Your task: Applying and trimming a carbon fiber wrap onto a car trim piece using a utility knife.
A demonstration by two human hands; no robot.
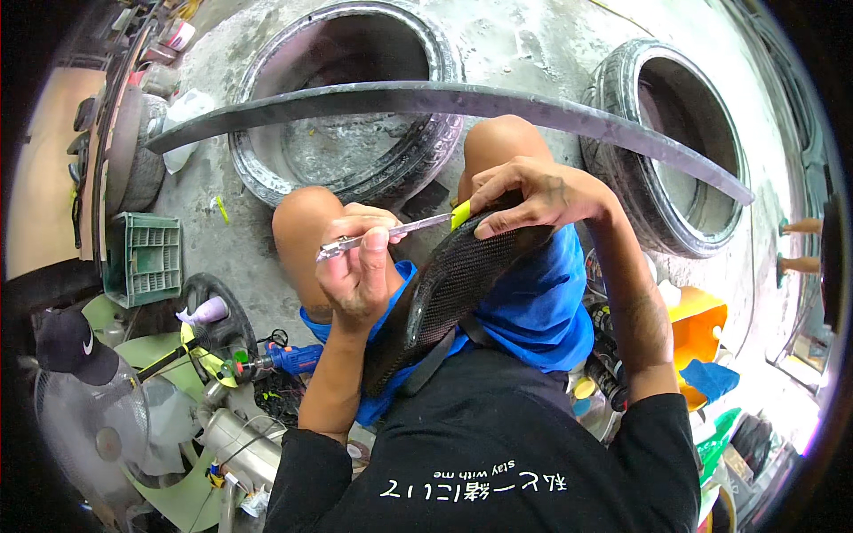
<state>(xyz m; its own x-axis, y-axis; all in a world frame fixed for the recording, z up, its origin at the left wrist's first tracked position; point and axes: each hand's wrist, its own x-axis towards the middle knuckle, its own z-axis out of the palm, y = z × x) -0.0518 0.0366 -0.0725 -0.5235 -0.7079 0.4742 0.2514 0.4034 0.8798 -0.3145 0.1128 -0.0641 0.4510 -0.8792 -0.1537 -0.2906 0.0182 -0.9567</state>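
My left hand pinches a slim silver utility knife, its long thin blade reaching right to a small yellow strip. That strip sits at the upper edge of a curved, glossy black carbon-fibre part with a visible weave, which rests over my lap. Closed on the part's upper right end is my right hand, thumb on its face and fingers bent close beside the yellow strip. Whether the fingers also pinch the strip is hard to see.
A long curved dark strip lies across two tyres, a left one and a right one. Left of my legs stand a green crate, a blue power tool and a fan. An orange container stands at right.
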